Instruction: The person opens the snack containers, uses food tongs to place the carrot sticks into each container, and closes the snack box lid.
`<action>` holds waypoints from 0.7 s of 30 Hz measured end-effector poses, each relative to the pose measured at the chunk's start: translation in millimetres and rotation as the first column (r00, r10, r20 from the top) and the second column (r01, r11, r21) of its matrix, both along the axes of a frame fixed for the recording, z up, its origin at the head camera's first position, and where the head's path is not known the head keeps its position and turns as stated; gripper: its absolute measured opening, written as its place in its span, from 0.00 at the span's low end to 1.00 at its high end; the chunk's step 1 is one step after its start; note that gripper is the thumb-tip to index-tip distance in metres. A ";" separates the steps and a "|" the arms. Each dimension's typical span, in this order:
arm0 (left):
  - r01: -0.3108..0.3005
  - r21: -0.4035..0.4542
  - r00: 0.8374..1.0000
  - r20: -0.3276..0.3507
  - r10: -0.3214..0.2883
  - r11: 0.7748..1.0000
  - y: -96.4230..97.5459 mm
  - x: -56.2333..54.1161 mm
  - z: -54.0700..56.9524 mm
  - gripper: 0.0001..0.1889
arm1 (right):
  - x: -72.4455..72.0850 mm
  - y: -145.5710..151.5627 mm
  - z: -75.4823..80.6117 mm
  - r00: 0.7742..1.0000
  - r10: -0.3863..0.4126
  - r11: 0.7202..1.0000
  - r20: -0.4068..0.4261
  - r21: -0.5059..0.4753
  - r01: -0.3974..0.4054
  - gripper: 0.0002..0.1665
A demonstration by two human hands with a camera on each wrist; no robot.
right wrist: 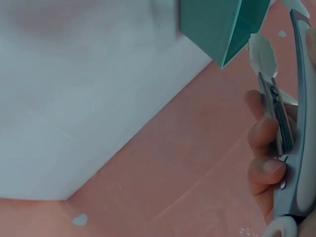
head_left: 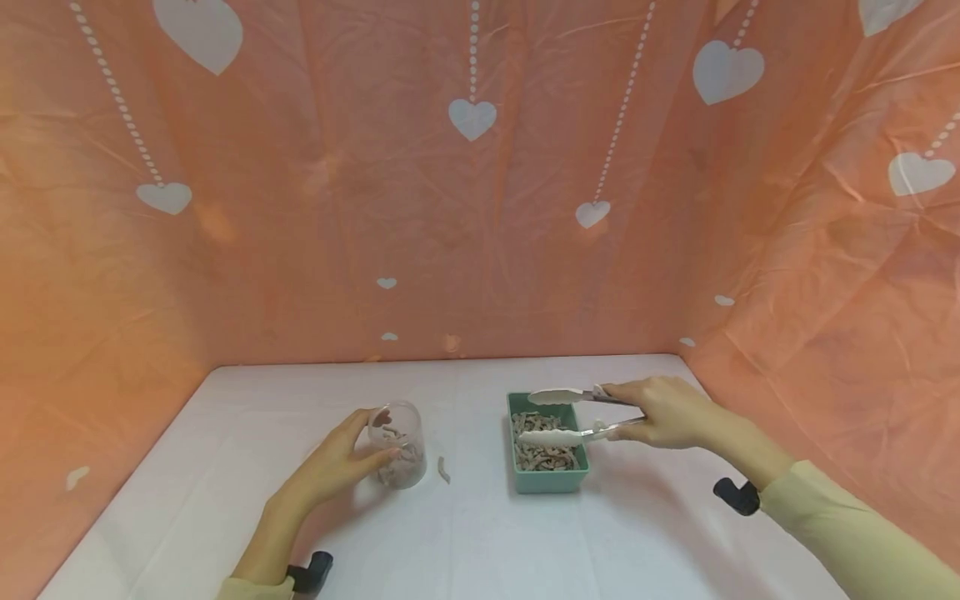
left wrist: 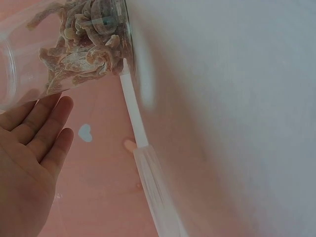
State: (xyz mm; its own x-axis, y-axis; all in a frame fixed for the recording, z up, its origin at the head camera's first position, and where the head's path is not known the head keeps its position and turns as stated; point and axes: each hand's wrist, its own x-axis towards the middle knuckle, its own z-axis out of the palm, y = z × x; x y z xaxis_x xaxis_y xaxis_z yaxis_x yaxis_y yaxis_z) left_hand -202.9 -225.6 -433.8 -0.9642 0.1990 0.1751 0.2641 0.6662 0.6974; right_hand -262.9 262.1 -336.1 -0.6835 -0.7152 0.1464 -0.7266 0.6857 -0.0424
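A clear plastic jar [head_left: 408,433] stands on the white table, left of centre. Brown, dusty-looking dried strips [left wrist: 89,54] fill its lower part. My left hand [head_left: 330,471] holds the jar from its left side, thumb in front; the left wrist view shows the other fingers beside the wall. My right hand [head_left: 663,410] grips tongs [head_left: 555,437] with pale scalloped tips. Those tips are spread apart over a green rectangular box [head_left: 551,482] holding more dried strips [head_left: 547,458]. No strip shows between them.
One loose strip [head_left: 444,469] lies on the white table [head_left: 480,542] just right of the jar. Orange curtains [head_left: 420,208] with white hearts rise behind the table and at both sides. Black bands [head_left: 738,497] sit at both wrists.
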 end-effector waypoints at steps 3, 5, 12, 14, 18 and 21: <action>0.001 0.005 1.000 -0.001 -0.001 1.000 0.4 -0.1 0.9 0.34 | 1.2 0.6 3.5 1.000 0.002 0.999 0.000 0.040 -0.002 0.39; 0.003 0.006 1.000 0.001 -0.003 1.000 0.5 -0.1 1.3 0.34 | 1.8 0.0 6.4 1.000 0.014 0.998 0.000 0.062 -0.014 0.39; 0.002 -0.002 1.000 0.001 -0.002 1.000 0.4 0.0 0.5 0.35 | 3.6 -8.8 17.8 0.998 0.038 0.992 0.041 0.121 -0.043 0.36; 0.002 0.000 1.000 0.001 -0.002 1.000 0.3 0.4 0.6 0.35 | 4.3 -13.7 21.3 0.998 0.032 0.989 0.053 0.143 -0.040 0.36; 0.002 0.001 1.000 0.005 -0.002 1.000 0.2 0.8 0.1 0.35 | 6.1 -22.6 27.1 0.997 0.025 0.980 0.067 0.194 -0.038 0.34; -0.002 0.000 1.000 0.001 0.002 1.000 0.2 0.7 0.0 0.35 | 5.9 -27.0 29.4 0.996 0.023 0.977 0.081 0.210 -0.040 0.32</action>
